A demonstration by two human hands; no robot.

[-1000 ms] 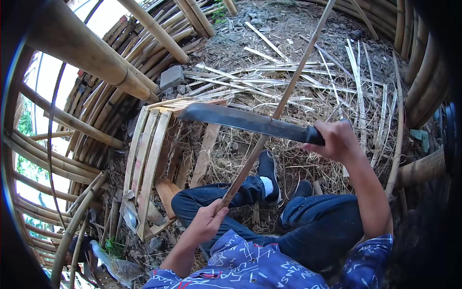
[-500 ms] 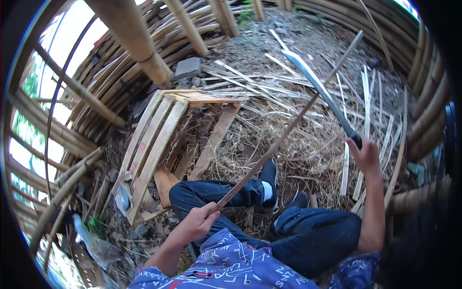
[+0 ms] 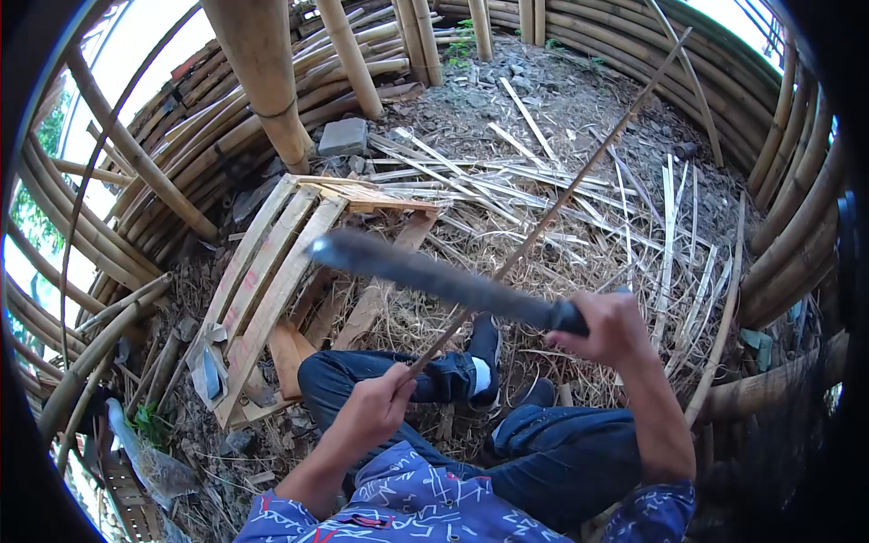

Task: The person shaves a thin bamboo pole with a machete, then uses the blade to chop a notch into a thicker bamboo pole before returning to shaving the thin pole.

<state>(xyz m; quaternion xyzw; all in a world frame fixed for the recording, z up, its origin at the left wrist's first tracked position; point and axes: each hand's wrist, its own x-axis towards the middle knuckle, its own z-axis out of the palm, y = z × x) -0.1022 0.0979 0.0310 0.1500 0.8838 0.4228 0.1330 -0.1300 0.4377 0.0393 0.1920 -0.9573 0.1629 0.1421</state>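
Observation:
My left hand [image 3: 377, 407] is closed around the lower end of a long, narrow bamboo strip [image 3: 568, 188], which slants up and away to the right. My right hand [image 3: 612, 329] grips the dark handle of a machete [image 3: 425, 275]. Its broad blade points left and overlaps the strip in this view, above my bent legs. The wooden slatted crate [image 3: 281, 262] lies tilted on the ground to the left, with the blade tip in front of its right slat.
Pale split strips [image 3: 520, 172] and curly shavings [image 3: 543, 276] litter the ground ahead. A grey block [image 3: 344, 138] sits by a thick bamboo post [image 3: 262, 81]. Stacked bamboo poles [image 3: 634, 41] line the back and right. My legs [image 3: 552, 452] are folded in front of me.
The machete has swung from pointing up and away to pointing left across the strip. My right hand has moved left and down; the left hand keeps hold of the strip.

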